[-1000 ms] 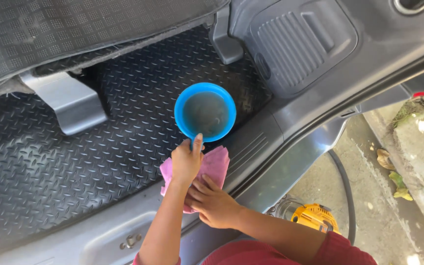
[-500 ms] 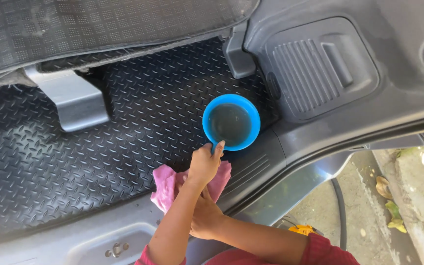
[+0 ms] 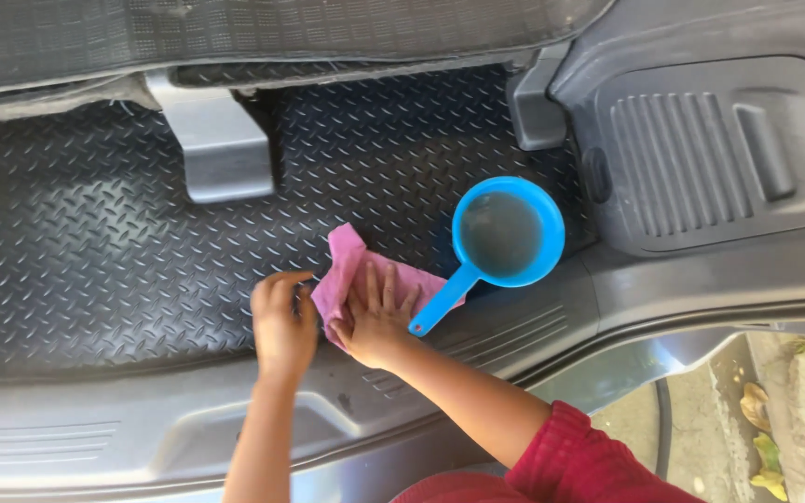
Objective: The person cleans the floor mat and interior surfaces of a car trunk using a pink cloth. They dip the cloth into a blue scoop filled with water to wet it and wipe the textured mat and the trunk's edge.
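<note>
Black ribbed mat [image 3: 95,242] covered the car floor, grey sill [image 3: 188,438] along its near edge. Blue dipper [image 3: 505,233] of water stood on the mat, right of the pink cloth [image 3: 351,270]. Right hand [image 3: 375,317] lay flat on the cloth, fingers spread; left hand [image 3: 281,321] pinched its left edge.

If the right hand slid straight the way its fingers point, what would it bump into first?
The right hand lies flat on the pink cloth, fingers pointing up the picture. It would probably cross the cloth, then bare black floor mat; the blue water scoop sits off to the side.
</note>
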